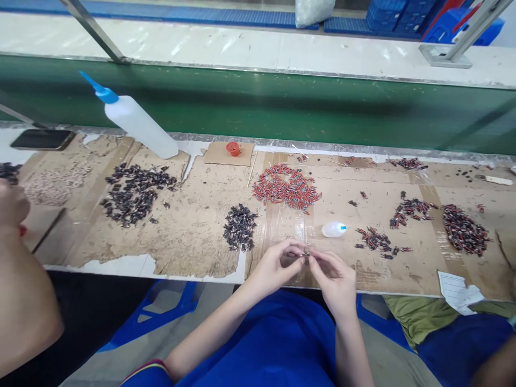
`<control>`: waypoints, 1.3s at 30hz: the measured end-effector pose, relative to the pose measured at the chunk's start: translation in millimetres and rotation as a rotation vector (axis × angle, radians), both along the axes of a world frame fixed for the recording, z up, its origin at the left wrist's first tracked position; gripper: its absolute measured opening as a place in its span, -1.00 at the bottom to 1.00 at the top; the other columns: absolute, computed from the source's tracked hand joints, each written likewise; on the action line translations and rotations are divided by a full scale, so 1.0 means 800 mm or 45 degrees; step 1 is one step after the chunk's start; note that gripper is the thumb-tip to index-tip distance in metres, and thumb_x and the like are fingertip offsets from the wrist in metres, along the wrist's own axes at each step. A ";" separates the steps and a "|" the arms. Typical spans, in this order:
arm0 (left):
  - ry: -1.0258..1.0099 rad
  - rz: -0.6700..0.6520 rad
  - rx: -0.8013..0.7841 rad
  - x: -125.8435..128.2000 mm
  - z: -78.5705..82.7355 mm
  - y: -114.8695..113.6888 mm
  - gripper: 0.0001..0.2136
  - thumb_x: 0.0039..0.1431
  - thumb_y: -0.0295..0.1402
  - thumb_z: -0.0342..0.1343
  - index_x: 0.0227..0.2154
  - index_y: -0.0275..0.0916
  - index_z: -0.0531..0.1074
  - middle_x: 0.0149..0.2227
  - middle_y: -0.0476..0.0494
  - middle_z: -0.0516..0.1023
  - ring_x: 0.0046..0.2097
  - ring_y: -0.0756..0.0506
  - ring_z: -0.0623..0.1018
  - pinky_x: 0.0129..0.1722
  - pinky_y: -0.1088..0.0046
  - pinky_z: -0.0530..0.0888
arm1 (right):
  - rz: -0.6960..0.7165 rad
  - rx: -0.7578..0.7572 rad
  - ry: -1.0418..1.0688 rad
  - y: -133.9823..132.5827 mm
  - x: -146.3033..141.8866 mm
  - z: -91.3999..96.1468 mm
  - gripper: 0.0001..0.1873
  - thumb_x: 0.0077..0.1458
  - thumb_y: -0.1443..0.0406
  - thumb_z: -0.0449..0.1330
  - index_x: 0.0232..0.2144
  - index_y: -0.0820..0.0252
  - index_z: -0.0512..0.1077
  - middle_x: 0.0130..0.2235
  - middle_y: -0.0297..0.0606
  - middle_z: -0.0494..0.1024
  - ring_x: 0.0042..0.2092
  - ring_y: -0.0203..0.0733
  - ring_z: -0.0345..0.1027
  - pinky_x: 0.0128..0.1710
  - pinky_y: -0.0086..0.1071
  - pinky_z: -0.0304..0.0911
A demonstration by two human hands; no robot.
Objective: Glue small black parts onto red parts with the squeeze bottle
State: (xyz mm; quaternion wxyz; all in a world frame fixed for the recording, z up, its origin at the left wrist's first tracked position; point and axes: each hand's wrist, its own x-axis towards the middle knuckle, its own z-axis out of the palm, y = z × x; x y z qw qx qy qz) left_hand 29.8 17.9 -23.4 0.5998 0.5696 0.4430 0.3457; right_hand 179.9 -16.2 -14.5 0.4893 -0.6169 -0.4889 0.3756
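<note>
My left hand (284, 262) and my right hand (332, 274) meet at the front of the cardboard-covered bench. Between their pinched fingertips is a small dark part (305, 255), mostly hidden by the fingers; its exact kind does not show. Just beyond my right hand a small white dropper bottle (334, 229) with a blue tip lies on its side. Farther back is a heap of small red-and-silver parts (286, 187). To the left of my hands sits a pile of small black parts (239, 227). Several red-and-black pieces (377, 240) lie loose on the right.
A large white squeeze bottle (139, 123) stands at the back left near a phone (43, 139). Another black pile (135, 193) and a red cap (233, 149) are on the cardboard. Co-workers sit on both sides; one's arm (24, 301) shows at left. A green belt (258, 102) runs behind.
</note>
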 end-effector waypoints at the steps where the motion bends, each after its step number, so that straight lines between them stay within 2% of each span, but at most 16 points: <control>1: 0.049 -0.016 0.047 -0.004 -0.002 0.001 -0.70 0.12 -0.36 0.16 -0.05 -0.22 0.40 -0.26 -0.12 0.61 -0.21 -0.07 0.58 -0.16 0.41 0.50 | -0.062 -0.026 0.004 -0.001 0.008 -0.002 -0.84 -0.01 0.23 0.29 -0.37 0.16 0.60 -0.37 -0.19 0.63 -0.36 -0.17 0.52 -0.33 -0.32 0.47; 3: 0.224 0.038 0.221 -0.019 -0.005 0.008 -0.59 0.12 -0.38 0.18 0.05 -0.18 0.33 -0.21 -0.12 0.61 -0.14 -0.09 0.57 -0.09 0.35 0.48 | -0.267 -0.052 -0.013 -0.003 0.028 -0.006 -0.77 -0.05 0.19 0.32 -0.34 0.20 0.59 -0.35 -0.16 0.63 -0.35 -0.15 0.53 -0.28 -0.27 0.48; 4: 0.339 0.107 0.340 -0.029 -0.007 0.014 -0.61 0.12 -0.39 0.19 0.03 -0.17 0.34 -0.18 -0.12 0.60 -0.11 -0.11 0.55 -0.06 0.32 0.46 | -0.399 -0.039 -0.033 -0.003 0.037 -0.007 -0.73 -0.07 0.17 0.33 -0.32 0.22 0.58 -0.32 -0.14 0.63 -0.33 -0.13 0.53 -0.24 -0.23 0.48; 5: 0.468 0.192 0.464 -0.041 -0.008 0.021 -0.68 0.15 -0.40 0.16 -0.01 -0.16 0.38 -0.17 -0.13 0.60 -0.08 -0.12 0.53 -0.03 0.28 0.44 | -0.494 -0.014 -0.060 -0.002 0.046 -0.008 -0.68 -0.07 0.15 0.34 -0.29 0.24 0.58 -0.28 -0.11 0.63 -0.30 -0.11 0.53 -0.18 -0.18 0.47; 7: 0.710 0.339 0.691 -0.064 -0.010 0.037 -0.84 0.20 -0.42 0.10 -0.16 -0.18 0.47 -0.18 -0.14 0.59 -0.09 -0.15 0.50 -0.03 0.24 0.43 | -0.574 0.057 -0.165 0.003 0.057 -0.010 -0.59 -0.07 0.12 0.34 -0.19 0.24 0.55 -0.15 -0.06 0.59 -0.19 -0.07 0.51 -0.10 -0.11 0.44; 9: 0.914 0.375 0.809 -0.083 -0.010 0.053 -0.85 0.24 -0.44 0.05 -0.22 -0.20 0.50 -0.19 -0.16 0.59 -0.10 -0.18 0.46 -0.05 0.20 0.40 | -0.544 0.128 -0.356 0.013 0.060 -0.013 -0.50 -0.08 0.08 0.35 -0.11 0.22 0.51 -0.06 -0.03 0.53 -0.07 0.00 0.45 -0.06 -0.04 0.39; 12: 1.157 0.289 0.850 -0.096 -0.009 0.071 -0.81 0.25 -0.47 0.01 -0.24 -0.18 0.53 -0.18 -0.18 0.59 -0.11 -0.22 0.41 -0.13 0.19 0.37 | -0.442 0.204 -0.665 0.032 0.054 -0.020 -0.41 -0.16 0.03 0.38 -0.10 0.20 0.49 -0.06 -0.01 0.51 0.04 0.11 0.32 0.04 0.10 0.26; 15: 1.285 0.154 0.831 -0.096 -0.006 0.082 -0.78 0.23 -0.52 0.02 -0.23 -0.15 0.55 -0.22 -0.20 0.59 -0.10 -0.25 0.40 -0.19 0.19 0.33 | -0.322 0.217 -0.725 0.048 0.044 -0.025 -0.58 -0.08 0.05 0.34 -0.22 0.17 0.48 -0.03 0.00 0.51 0.14 0.16 0.18 0.13 0.18 0.11; 17: 1.295 0.117 0.814 -0.093 -0.002 0.086 -0.76 0.22 -0.53 0.02 -0.22 -0.16 0.55 -0.24 -0.22 0.58 -0.11 -0.26 0.39 -0.20 0.19 0.31 | -0.258 0.207 -0.622 0.051 0.038 -0.025 -0.69 -0.02 0.10 0.31 -0.28 0.15 0.42 0.01 -0.01 0.50 0.21 0.13 0.11 0.16 0.17 0.05; 19: 1.219 0.104 0.794 -0.088 0.003 0.087 -0.76 0.24 -0.51 0.01 -0.20 -0.15 0.55 -0.25 -0.21 0.57 -0.14 -0.24 0.40 -0.21 0.21 0.32 | -0.222 0.200 -0.407 0.049 0.034 -0.023 -0.71 -0.01 0.15 0.30 -0.29 0.13 0.33 0.00 -0.03 0.51 0.20 0.06 0.18 0.17 0.11 0.08; 22: 0.902 0.035 0.752 -0.074 0.006 0.079 -0.76 0.27 -0.47 -0.01 -0.15 -0.14 0.54 -0.25 -0.15 0.57 -0.18 -0.16 0.45 -0.18 0.29 0.36 | -0.236 0.154 -0.003 0.041 0.032 -0.021 -0.64 -0.08 0.19 0.35 -0.33 0.11 0.25 -0.16 -0.11 0.59 -0.06 -0.04 0.45 -0.01 -0.08 0.29; 25: 0.624 -0.058 0.694 -0.053 -0.001 0.062 -0.82 0.26 -0.42 0.06 -0.17 -0.15 0.54 -0.24 -0.11 0.59 -0.19 -0.10 0.49 -0.14 0.33 0.38 | -0.360 0.127 0.176 0.033 0.036 -0.025 -0.59 -0.22 0.17 0.42 -0.37 0.15 0.33 -0.37 -0.27 0.57 -0.34 -0.15 0.46 -0.31 -0.29 0.34; 27: 0.624 -0.035 0.654 -0.041 -0.011 0.049 -0.88 0.20 -0.39 0.16 -0.22 -0.16 0.55 -0.30 -0.10 0.60 -0.18 -0.13 0.49 -0.11 0.30 0.37 | -0.455 0.148 0.273 0.031 0.039 -0.029 -0.60 -0.27 0.16 0.42 -0.37 0.18 0.40 -0.41 -0.31 0.54 -0.41 -0.20 0.41 -0.40 -0.35 0.28; 31: 0.788 0.152 0.608 -0.034 -0.025 0.028 -0.88 0.04 -0.33 0.32 -0.34 -0.18 0.55 -0.32 -0.11 0.58 -0.13 -0.18 0.44 -0.08 0.24 0.32 | -0.532 0.171 0.557 0.030 0.039 -0.032 -0.66 -0.28 0.18 0.39 -0.39 0.16 0.45 -0.40 -0.31 0.55 -0.40 -0.22 0.42 -0.41 -0.38 0.26; 35: 0.825 0.118 0.549 -0.045 -0.018 0.023 -0.74 -0.13 -0.22 0.41 -0.38 -0.17 0.52 -0.28 -0.09 0.57 -0.12 -0.18 0.42 -0.08 0.24 0.29 | -0.523 0.122 0.543 0.030 0.030 -0.033 -0.71 -0.17 0.12 0.32 -0.42 0.15 0.42 -0.46 -0.32 0.53 -0.48 -0.27 0.37 -0.54 -0.45 0.17; 39: 0.790 0.032 0.573 -0.053 -0.012 0.027 -0.82 0.03 -0.33 0.32 -0.26 -0.11 0.53 -0.21 -0.08 0.62 -0.02 -0.20 0.44 -0.04 0.21 0.25 | -0.443 0.001 0.387 0.026 0.017 -0.035 -0.65 -0.10 0.03 0.29 -0.53 0.19 0.41 -0.57 -0.32 0.49 -0.56 -0.25 0.34 -0.59 -0.43 0.19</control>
